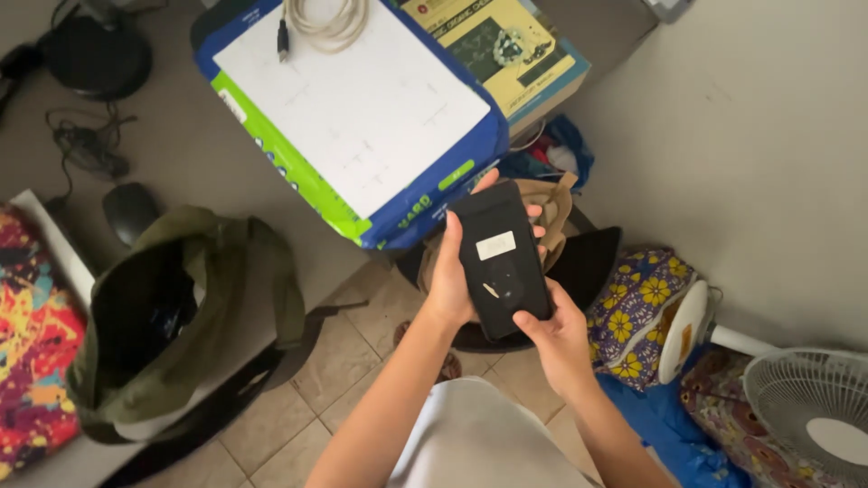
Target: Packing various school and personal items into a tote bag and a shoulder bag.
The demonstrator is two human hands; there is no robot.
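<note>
At the frame's centre, a black rectangular device (500,260) stands nearly upright, long axis running top to bottom. The left hand (449,271) wraps its left edge; the right hand (553,333) pinches its lower right corner. A white board (362,108) lies above, an olive bag (181,307) at left, a fan (814,416) lower right.

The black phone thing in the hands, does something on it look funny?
Yes. The black device, held by the left hand and right hand, has a pale patch like a sticker and a small light scuff below it. Whether that is damage is unclear.
</note>
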